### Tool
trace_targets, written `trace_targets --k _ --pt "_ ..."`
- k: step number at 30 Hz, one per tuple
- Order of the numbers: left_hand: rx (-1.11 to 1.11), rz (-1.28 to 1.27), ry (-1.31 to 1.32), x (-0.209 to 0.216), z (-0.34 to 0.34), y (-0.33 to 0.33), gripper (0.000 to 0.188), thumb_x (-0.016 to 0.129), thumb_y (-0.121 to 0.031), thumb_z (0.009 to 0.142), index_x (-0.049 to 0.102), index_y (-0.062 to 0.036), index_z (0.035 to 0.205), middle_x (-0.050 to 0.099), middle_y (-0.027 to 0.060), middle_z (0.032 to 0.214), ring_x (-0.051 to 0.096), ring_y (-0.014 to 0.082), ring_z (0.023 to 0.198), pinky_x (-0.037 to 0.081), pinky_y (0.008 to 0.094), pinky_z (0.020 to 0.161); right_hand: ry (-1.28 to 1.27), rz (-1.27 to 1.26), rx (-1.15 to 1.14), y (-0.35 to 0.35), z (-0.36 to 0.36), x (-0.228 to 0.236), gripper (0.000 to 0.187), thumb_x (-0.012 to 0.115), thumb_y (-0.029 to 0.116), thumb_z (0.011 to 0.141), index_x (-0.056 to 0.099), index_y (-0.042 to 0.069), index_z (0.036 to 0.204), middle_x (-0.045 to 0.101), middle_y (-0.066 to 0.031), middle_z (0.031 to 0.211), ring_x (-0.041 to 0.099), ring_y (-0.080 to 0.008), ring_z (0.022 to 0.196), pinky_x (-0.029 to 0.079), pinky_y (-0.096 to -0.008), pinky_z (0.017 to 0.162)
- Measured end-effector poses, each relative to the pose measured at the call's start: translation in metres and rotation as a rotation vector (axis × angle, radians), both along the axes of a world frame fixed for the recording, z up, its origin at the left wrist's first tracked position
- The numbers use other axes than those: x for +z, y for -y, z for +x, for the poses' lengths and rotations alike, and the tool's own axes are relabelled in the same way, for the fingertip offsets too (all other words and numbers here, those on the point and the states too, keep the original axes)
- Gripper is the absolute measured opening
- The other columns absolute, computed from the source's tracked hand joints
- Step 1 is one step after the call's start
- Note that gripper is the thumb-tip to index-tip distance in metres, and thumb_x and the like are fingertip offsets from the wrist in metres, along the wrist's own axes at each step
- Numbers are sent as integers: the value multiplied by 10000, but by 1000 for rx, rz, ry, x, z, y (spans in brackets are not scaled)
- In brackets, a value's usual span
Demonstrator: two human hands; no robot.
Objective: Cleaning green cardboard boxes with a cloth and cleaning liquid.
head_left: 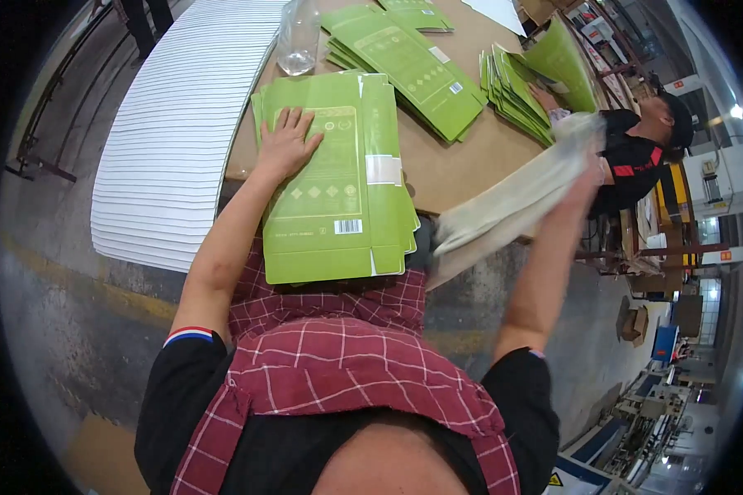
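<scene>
My left hand point(287, 147) lies flat, fingers apart, on top of a stack of green printed cardboard sheets point(318, 235). These look like flattened box blanks, with a barcode, a pale window and fold lines. The stack reaches past the table's near edge. Out to the right, my right hand point(584, 175) is smeared by motion and grips one end of a long, whitish cloth point(511, 191). The cloth stretches down and left, its lower end near the table edge beside the stack. My right fingers themselves are blurred.
More green blanks point(412, 70) lie farther back on the brown table point(450, 177). A clear plastic bottle point(297, 37) stands behind my stack. White ribbed sheets point(186, 136) are piled at left. A co-worker point(635, 148) at right handles green blanks point(520, 91).
</scene>
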State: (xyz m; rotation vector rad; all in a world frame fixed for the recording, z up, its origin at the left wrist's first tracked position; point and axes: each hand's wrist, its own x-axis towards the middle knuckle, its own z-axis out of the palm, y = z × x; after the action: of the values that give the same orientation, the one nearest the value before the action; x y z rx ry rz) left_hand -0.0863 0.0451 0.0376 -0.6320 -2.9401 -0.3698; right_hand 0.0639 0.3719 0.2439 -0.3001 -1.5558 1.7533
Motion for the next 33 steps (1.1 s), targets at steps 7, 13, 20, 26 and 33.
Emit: trace_targets --k 7,13,20,26,33 --pt "7 -4 62 8 12 -2 530 375 -470 846 366 -157 1274 302 71 1360 234 251 1275 168 572 987 -669 690 -426 -43 0 229 337 431 286 863 515 3 1026 557 -115 989 562 -229 870 471 -359 764" --pt "16 26 -25 -4 7 2 519 398 -460 839 384 -149 1255 323 75 1343 246 248 1267 180 576 979 -476 391 -177 1 -1 135 253 494 218 850 543 4 974 564 -78 928 553 -190 829 461 -337 711" --pt "-12 25 5 -1 1 -2 532 386 -469 841 371 -155 1270 328 91 1339 241 253 1271 160 582 982 409 621 347 70 17 -72 192 634 153 773 592 58 934 601 -28 837 553 -91 765 458 -232 670" --pt "-7 -41 22 -6 1 -5 534 373 -471 846 363 -148 1272 340 96 1327 256 260 1261 163 590 970 329 1313 666 125 23 -188 149 573 142 735 580 103 878 560 -83 764 581 -252 616 467 -356 527" --pt "0 -110 -21 -7 6 -3 517 364 -463 862 351 -160 1281 325 91 1339 244 250 1267 146 557 986 537 1499 296 114 -155 -193 133 430 121 793 493 39 877 555 -160 833 581 -339 724 466 -437 623"
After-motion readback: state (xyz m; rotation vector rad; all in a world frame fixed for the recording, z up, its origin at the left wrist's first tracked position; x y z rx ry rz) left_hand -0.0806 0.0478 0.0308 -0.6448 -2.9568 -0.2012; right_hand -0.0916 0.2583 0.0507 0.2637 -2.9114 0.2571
